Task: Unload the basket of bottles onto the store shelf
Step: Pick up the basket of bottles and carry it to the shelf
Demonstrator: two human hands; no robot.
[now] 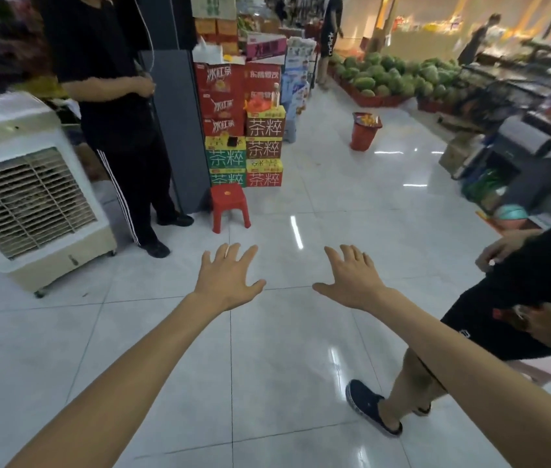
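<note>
Both hands are out in front, palms down and fingers spread: the left hand (pixel 230 278) and right hand (pixel 351 282) are released and grasp nothing, and they hang side by side above the floor (pixel 267 366). That pose probably means no unloading is in hand yet, since the basket (pixel 364 131) stands well apart from them, far up the aisle on the tiles. It is red, tapers toward its base, stands upright and looks filled to the rim with yellowish goods; the blur is too strong to tell bottles from packets. It sits in the open between the stacked cartons (pixel 245 130) on the left and the heap of watermelons (pixel 395 76) on the right, likely set down where either side can be reached. Which shelf is meant is not clear. A passer-by (pixel 520 298) crosses close on the right, and a bystander (pixel 108 96) stands by the cooler (pixel 27 197), so the way to the basket calls for some care.
</note>
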